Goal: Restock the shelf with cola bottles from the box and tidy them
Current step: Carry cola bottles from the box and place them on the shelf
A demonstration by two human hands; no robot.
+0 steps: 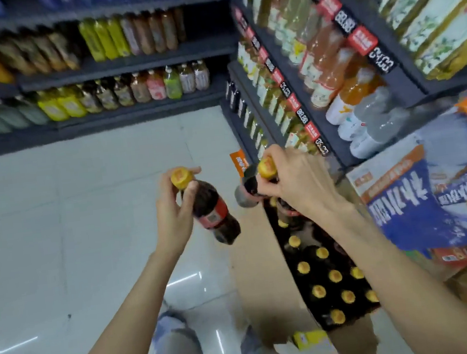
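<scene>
My left hand (172,213) grips the neck of a cola bottle (211,212) with a yellow cap and red label, held tilted above the floor. My right hand (294,181) holds a second cola bottle (247,192) by its yellow-capped neck, just above the far end of the box. The cardboard box (260,264) stands open on the floor below my right arm, with several yellow-capped cola bottles (327,277) upright inside. The shelf unit (285,105) rises to the right, its lower levels partly hidden behind my right hand.
Shelves full of drink bottles (116,94) run along the back wall and the right side. A blue and orange carton (439,189) lies at the right beside the box. Light floor tiles (70,226) spread to the left. My legs (177,348) show at the bottom.
</scene>
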